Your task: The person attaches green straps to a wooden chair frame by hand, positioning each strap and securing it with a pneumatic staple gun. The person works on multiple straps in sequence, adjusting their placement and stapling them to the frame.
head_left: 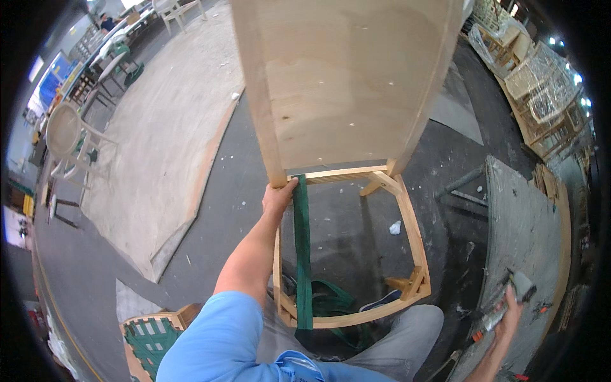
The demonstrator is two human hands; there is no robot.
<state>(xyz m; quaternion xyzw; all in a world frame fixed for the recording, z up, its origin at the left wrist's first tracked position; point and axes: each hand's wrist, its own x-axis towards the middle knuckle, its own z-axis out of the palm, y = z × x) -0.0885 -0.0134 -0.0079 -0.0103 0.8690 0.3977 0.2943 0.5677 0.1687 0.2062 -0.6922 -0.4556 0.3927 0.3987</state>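
A wooden chair frame (pixel 414 235) with a tall plywood back (pixel 356 83) stands in front of me, its seat opening toward my knees. A green webbing strap (pixel 303 248) runs from the rear seat rail to the front rail, along the left side. My left hand (pixel 278 197) is closed around the frame's rear left corner, its thumb against the strap's far end. Off to the right, my right hand (pixel 507 323) grips what looks like a staple gun (pixel 493 316), apart from the chair and over a grey board. More green webbing (pixel 334 298) hangs loose below the seat.
A webbed seat frame (pixel 153 340) lies at lower left. The grey-topped board (pixel 525 223) stands at right, near a dark metal leg (pixel 461 188). Wrapped chair frames (pixel 547 89) are stacked beyond. A pale sheet (pixel 172 140) and a chair (pixel 67 137) are at left.
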